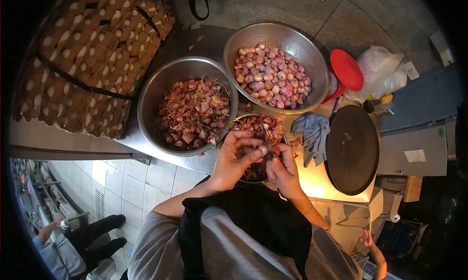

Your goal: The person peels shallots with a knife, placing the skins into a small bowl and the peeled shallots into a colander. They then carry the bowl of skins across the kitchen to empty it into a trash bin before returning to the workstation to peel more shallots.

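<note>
Between the fingertips of my left hand (240, 155) is a small pale shallot (263, 150). My right hand (283, 172) grips a small knife (268, 142), its blade pointing up and away from me beside the shallot. Both hands are close together above a bowl (256, 178) holding reddish skins (274, 126). To the left a large steel bowl (146, 112) is filled with unpeeled shallots (195, 109) with dry roots. Behind my hands stands a steel colander (317, 60) with many peeled pink shallots (275, 77).
A blue cloth (312, 136) and a round black pan (353, 151) lie at right. Behind them are a red-topped scale (347, 70) and a plastic bag (380, 68). Stacked egg trays (87, 60) stand at left. Another person (73, 246) is lower left; someone's hand (366, 238) shows lower right.
</note>
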Available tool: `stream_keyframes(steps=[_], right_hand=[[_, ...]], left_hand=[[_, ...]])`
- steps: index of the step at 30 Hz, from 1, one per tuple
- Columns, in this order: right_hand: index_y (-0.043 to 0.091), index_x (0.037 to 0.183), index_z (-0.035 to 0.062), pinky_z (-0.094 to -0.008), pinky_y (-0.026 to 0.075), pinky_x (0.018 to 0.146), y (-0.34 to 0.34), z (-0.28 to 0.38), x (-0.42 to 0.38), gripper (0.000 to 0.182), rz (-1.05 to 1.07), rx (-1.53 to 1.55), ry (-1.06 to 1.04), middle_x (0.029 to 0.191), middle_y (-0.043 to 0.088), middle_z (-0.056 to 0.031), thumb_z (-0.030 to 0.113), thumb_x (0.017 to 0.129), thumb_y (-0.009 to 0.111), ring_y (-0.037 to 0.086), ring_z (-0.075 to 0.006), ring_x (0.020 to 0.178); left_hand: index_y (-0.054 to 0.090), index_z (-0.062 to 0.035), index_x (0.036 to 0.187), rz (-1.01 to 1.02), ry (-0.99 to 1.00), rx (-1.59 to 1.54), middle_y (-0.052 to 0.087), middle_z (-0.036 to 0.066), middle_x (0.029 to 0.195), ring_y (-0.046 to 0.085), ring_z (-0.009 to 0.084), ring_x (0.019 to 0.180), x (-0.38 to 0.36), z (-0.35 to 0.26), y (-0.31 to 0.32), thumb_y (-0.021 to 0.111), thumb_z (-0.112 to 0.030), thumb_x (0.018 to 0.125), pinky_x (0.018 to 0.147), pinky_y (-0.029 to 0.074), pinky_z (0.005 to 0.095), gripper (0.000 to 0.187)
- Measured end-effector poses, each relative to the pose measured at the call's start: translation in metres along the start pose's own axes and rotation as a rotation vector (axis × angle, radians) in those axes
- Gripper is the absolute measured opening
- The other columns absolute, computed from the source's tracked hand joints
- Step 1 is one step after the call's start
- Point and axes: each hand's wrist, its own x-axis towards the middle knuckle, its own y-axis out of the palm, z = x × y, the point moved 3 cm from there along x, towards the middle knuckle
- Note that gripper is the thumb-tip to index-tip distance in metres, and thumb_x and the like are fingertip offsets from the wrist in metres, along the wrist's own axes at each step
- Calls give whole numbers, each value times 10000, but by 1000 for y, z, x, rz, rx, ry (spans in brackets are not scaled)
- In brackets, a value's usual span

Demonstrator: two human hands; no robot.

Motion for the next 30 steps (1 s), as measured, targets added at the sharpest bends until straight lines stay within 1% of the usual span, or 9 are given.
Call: stream_keyframes(steps=[1, 5, 11, 14, 17, 20, 24, 28, 30], right_hand=[[322, 1098, 87, -184, 245, 435, 0, 2, 1, 274, 7, 38, 6, 628, 363, 15, 230, 898, 443, 312, -57, 490], [326, 1082, 85, -190, 263, 435, 4, 4, 2, 259, 20, 19, -14, 594, 350, 11, 241, 903, 430, 324, -68, 480], [325, 1073, 83, -189, 265, 432, 5, 6, 2, 253, 55, 10, 26, 572, 341, 15, 245, 906, 423, 326, -67, 476], [327, 1078, 90, -187, 260, 426, 1, 6, 4, 244, 7, 4, 5, 566, 338, 18, 240, 908, 418, 321, -64, 470], [337, 1066, 98, -185, 259, 425, -9, 9, 8, 219, -47, 58, 7, 568, 338, 21, 230, 909, 415, 319, -60, 470], [318, 1204, 105, -181, 260, 426, -16, 11, 9, 334, -87, 20, 5, 569, 338, 27, 220, 907, 419, 314, -56, 468], [287, 1310, 151, -181, 220, 391, -10, 13, 5, 412, -75, -107, 13, 512, 298, 20, 242, 918, 374, 263, -62, 420], [244, 1344, 140, -187, 239, 401, -1, 9, -9, 450, 56, 25, 104, 515, 304, 12, 253, 924, 360, 274, -69, 431], [243, 1344, 111, -180, 256, 419, 5, 9, -12, 464, 59, -67, 38, 535, 292, 36, 256, 921, 369, 295, -57, 455]], left_hand=[[523, -6, 920, 18, -13, 25, 588, 74, 891, 572, 141, 830, 2, 4, -5, 599, 12, 768, 740, 497, 264, 170], [541, -5, 943, 21, -56, 13, 593, 69, 907, 570, 132, 830, 4, 10, -9, 589, -7, 783, 740, 488, 256, 168], [533, -5, 1007, 58, 40, 217, 591, 63, 925, 560, 113, 840, 5, 6, -9, 579, -3, 791, 726, 467, 234, 220], [502, -15, 1075, 77, -29, 67, 580, 71, 963, 553, 106, 863, 4, 5, -6, 570, 0, 796, 735, 461, 231, 287], [474, -36, 1125, 148, -22, 40, 567, 65, 1002, 546, 101, 883, 4, 2, -5, 547, -28, 820, 742, 459, 233, 314], [488, -56, 1122, 143, -175, -50, 567, 59, 1012, 547, 107, 891, 0, -4, -4, 523, -64, 842, 767, 458, 240, 282], [517, -62, 1070, 191, -157, -168, 571, 50, 1002, 547, 124, 905, 3, 0, -9, 513, -84, 850, 789, 462, 264, 221], [531, -58, 993, 183, -102, -238, 572, 50, 973, 548, 137, 900, 6, 0, -10, 528, -57, 834, 801, 465, 281, 158], [531, -52, 961, 153, -80, -246, 573, 51, 955, 549, 136, 891, 6, -2, -7, 539, -35, 824, 795, 466, 281, 138]])
